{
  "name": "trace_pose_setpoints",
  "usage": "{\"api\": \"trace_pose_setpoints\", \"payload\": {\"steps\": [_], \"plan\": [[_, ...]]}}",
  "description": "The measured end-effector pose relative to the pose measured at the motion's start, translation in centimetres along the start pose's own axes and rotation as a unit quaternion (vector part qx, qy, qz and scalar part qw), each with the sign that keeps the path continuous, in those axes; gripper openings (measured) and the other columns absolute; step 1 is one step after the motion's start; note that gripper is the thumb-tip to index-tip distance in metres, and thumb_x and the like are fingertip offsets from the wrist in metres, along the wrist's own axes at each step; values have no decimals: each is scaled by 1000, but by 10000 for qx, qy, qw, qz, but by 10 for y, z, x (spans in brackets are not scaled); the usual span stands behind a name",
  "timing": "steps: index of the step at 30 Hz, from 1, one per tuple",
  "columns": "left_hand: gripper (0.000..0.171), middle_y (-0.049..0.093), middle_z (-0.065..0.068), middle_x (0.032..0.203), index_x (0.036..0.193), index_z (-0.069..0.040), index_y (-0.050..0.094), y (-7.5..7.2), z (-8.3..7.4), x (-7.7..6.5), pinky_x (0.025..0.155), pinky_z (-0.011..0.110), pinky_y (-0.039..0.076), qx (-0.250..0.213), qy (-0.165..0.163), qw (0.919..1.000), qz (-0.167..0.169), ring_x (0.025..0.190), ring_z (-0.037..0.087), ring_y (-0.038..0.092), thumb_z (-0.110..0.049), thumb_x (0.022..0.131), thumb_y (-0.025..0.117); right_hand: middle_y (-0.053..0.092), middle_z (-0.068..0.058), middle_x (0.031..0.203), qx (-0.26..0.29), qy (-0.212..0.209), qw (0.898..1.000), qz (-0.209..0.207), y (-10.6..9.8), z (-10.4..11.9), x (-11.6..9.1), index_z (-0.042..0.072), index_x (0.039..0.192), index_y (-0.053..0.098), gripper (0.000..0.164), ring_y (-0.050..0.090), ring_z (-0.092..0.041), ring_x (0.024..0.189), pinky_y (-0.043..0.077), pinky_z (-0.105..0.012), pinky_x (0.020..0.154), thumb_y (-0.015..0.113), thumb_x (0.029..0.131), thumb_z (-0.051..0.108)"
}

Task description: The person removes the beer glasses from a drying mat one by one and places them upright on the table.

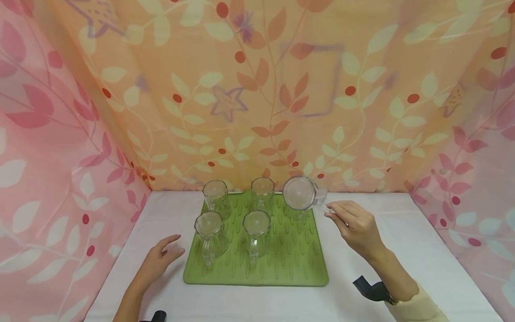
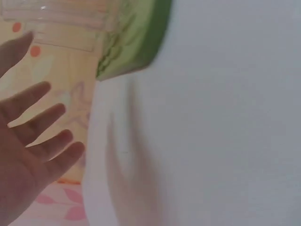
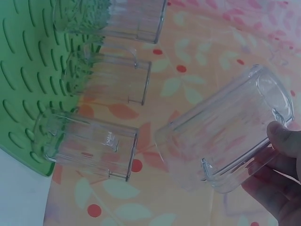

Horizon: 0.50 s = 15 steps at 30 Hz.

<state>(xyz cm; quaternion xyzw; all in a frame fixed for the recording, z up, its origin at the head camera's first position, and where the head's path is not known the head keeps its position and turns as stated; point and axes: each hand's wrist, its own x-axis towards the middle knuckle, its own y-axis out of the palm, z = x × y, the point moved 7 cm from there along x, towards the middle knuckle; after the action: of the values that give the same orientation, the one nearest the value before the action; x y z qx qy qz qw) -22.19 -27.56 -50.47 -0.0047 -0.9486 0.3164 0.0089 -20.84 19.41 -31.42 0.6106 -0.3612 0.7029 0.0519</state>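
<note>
My right hand (image 1: 356,228) pinches the handle of a clear glass mug (image 1: 299,193) between thumb and fingertips, over the back right of the green mat (image 1: 289,264). In the right wrist view this mug (image 3: 221,132) is raised apart from the others. Two clear mugs stand along the mat's back, a left one (image 1: 216,197) and a middle one (image 1: 263,192). Closer to me are a front left mug (image 1: 211,232) and a front middle mug (image 1: 256,230), handles facing me. My left hand (image 1: 157,261) hovers left of the mat, fingers apart and holding nothing.
A white tabletop (image 1: 249,304) lies under the ridged mat. Patterned cloth (image 1: 265,134) hangs behind the table, with pink leafy cloth on both sides. A black strap piece (image 1: 372,290) juts from my right wrist.
</note>
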Motion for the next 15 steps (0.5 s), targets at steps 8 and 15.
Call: {"api": "trace_pose_setpoints", "payload": {"steps": [8, 15], "plan": [[55, 43, 17, 136, 133, -3, 44, -30, -34, 13, 92, 23, 45, -614, 57, 9913, -1164, 124, 33, 41, -33, 89, 58, 67, -7, 79, -11, -328, 9995, 8, 6, 7, 5, -2, 86, 70, 32, 63, -21, 71, 52, -29, 62, 56, 91, 25], [43, 49, 12, 129, 127, -1, 52, -35, -96, 21, 94, 13, 40, -1385, 573, 9746, -1662, 123, 23, 43, -16, 88, 61, 67, -9, 79, 26, -633, 9980, -54, 11, 12, 6, -3, 83, 70, 29, 63, -24, 71, 54, -30, 65, 55, 92, 21]]}}
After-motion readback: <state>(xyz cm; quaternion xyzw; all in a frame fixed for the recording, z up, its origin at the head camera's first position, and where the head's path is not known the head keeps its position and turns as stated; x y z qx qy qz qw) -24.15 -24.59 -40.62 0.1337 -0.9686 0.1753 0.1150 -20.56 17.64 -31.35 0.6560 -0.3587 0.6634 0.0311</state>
